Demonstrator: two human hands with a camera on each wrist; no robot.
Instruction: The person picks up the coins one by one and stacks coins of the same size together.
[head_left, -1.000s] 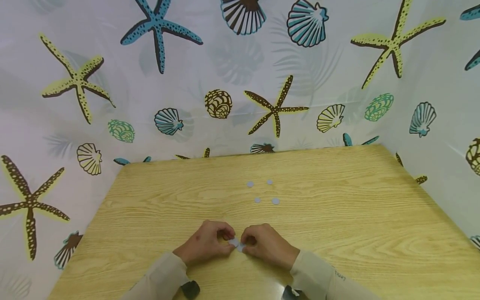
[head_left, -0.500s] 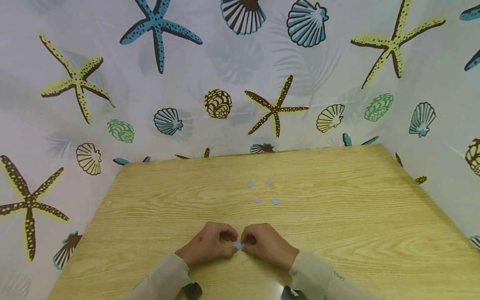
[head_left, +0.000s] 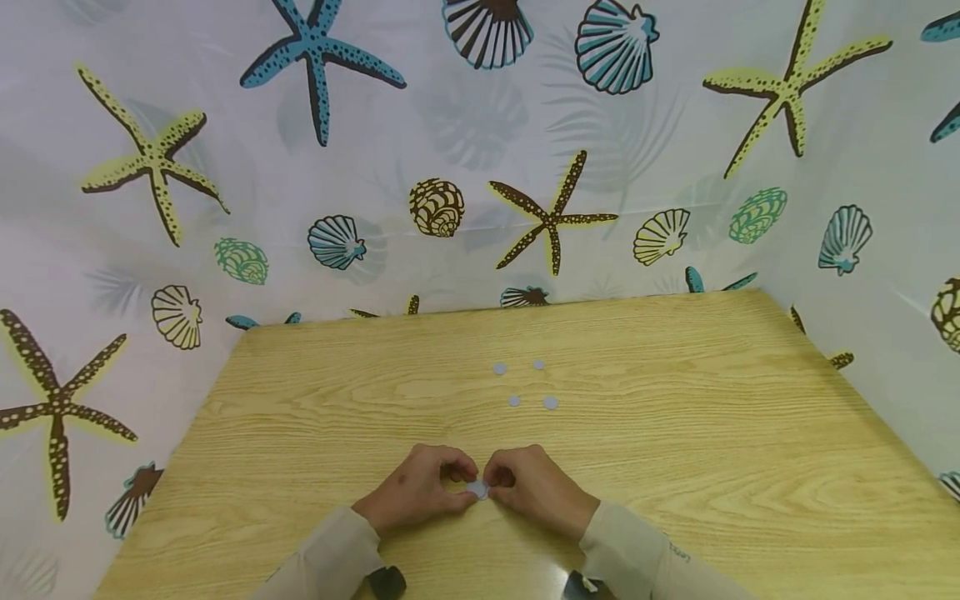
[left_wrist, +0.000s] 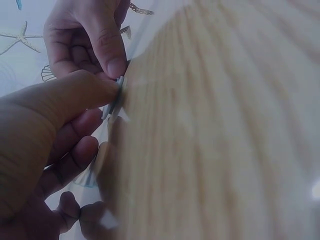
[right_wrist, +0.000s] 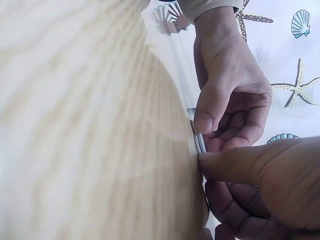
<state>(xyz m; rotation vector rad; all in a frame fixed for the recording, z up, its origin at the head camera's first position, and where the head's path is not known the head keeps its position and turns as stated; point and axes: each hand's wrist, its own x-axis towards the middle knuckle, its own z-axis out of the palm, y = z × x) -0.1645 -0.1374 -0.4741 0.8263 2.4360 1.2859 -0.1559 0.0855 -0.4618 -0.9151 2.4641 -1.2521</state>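
Between thumb and fingertips, my left hand (head_left: 418,492) pinches a thin pale grey disc (head_left: 477,489). Under it lies a second pale disc (head_left: 484,495), mostly covered, only a sliver of rim showing at the right. My right hand (head_left: 538,490) pinches that lower disc at its right edge, its fingertips hiding part of it. The left wrist view shows the discs (left_wrist: 119,95) edge-on, one layered on the other, close over the tabletop. Both hands' fingertips nearly meet around them; in the right wrist view the disc edge (right_wrist: 200,143) shows between the two thumbs.
Several more pale discs lie apart on the wooden table (head_left: 315,400) beyond the hands, such as a larger disc (head_left: 551,402) and a smaller disc (head_left: 538,365). A white cloth (head_left: 360,167) printed with starfish and shells stands behind the table and along its sides.
My left hand has shifted slightly right, bringing its disc from beside and partly overlapping the other to almost fully over it. The right hand has stayed nearly still.
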